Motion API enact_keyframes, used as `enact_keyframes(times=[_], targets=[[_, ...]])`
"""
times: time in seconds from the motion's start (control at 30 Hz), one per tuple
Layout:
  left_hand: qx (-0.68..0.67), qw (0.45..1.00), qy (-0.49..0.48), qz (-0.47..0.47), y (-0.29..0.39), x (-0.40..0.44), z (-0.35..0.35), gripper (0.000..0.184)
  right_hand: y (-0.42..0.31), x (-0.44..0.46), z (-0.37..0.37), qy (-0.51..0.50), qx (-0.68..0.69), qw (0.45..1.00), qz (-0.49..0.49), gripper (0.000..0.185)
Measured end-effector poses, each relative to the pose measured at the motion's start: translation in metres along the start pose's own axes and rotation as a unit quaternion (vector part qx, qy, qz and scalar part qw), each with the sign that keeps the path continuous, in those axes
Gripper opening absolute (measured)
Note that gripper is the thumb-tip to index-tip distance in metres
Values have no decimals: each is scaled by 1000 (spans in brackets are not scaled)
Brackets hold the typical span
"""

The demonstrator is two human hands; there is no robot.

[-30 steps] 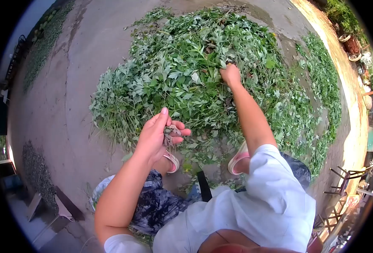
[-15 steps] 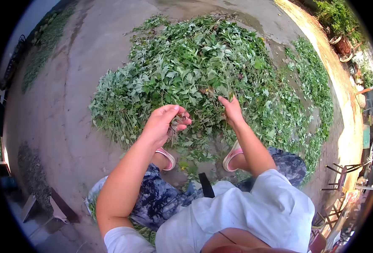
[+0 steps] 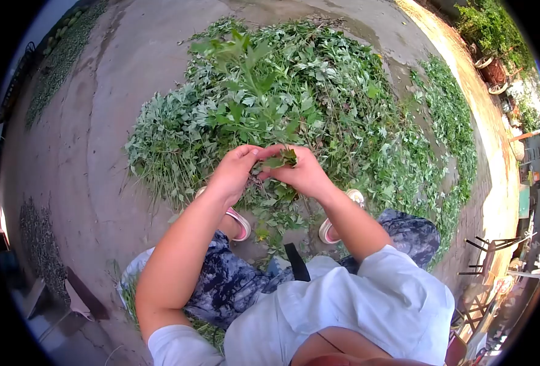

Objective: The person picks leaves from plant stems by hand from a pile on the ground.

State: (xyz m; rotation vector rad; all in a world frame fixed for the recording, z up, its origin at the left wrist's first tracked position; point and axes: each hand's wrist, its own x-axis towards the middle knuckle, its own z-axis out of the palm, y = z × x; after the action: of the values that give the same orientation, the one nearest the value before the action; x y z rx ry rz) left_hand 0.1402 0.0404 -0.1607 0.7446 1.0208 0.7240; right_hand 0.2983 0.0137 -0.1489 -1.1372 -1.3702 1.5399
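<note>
My left hand (image 3: 234, 171) is closed in a pinch, its fingertips meeting those of my right hand (image 3: 301, 174) in front of my body. A leafy green stem (image 3: 248, 79) rises from between them, its blurred top close to the camera. Some darker leaves (image 3: 287, 157) poke out between the thumb and fingers of my right hand, which is closed too. Exactly where each hand grips the stem is hidden by the fingers. Beyond and below my hands spreads a big heap of cut leafy stems (image 3: 337, 79) on the concrete ground.
A strip of more cut greens (image 3: 450, 110) lies on the right, another (image 3: 62, 67) at far left. My feet in pink-and-white shoes (image 3: 239, 224) stand at the heap's near edge. A bag (image 3: 134, 271) with greens is beside my leg. Wooden stools (image 3: 489, 256) stand at right.
My right hand has come left from the heap to meet my left hand, bringing up a leafy stem that now stands between them. My left hand has shifted slightly.
</note>
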Motion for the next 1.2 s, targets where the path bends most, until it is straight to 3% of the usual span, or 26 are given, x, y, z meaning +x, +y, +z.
enact_keyframes(times=[0.07,0.17,0.3,0.37,0.47,0.53,0.63,0.73,0.83,0.97,1.07,1.17,1.2], targets=[[34,999,-2,-41,-1,2,-2,19,4,7,8,26,-98,994,-35,21],[6,998,17,-65,2,-5,2,19,-5,8,9,20,-26,998,48,18],[-9,998,31,-52,4,-10,3,23,-6,6,13,10,-85,996,35,16],[-2,1000,2,-15,1,-6,0,25,2,6,12,2,44,999,30,13],[-10,999,23,-47,6,-10,1,19,-1,8,-5,44,119,991,42,13],[-21,998,16,-49,5,-10,-3,19,-12,0,-15,96,200,967,127,15],[-45,998,7,-52,6,-10,-8,20,-12,-12,-40,104,214,959,156,17],[-48,998,13,-46,10,-12,-6,22,-7,-23,-75,52,-56,984,161,48],[-29,998,23,-59,13,-13,-7,28,7,-22,-113,163,-160,961,157,49],[21,995,41,-84,23,-20,1,31,43,12,-135,214,-63,954,200,35],[58,992,53,-95,23,-18,2,34,104,71,-154,257,-330,899,127,28],[90,992,17,-89,20,-16,1,35,92,114,-138,243,-392,879,121,33],[106,990,19,-88,19,-16,2,35,89,129,-132,245,-410,862,171,35]])
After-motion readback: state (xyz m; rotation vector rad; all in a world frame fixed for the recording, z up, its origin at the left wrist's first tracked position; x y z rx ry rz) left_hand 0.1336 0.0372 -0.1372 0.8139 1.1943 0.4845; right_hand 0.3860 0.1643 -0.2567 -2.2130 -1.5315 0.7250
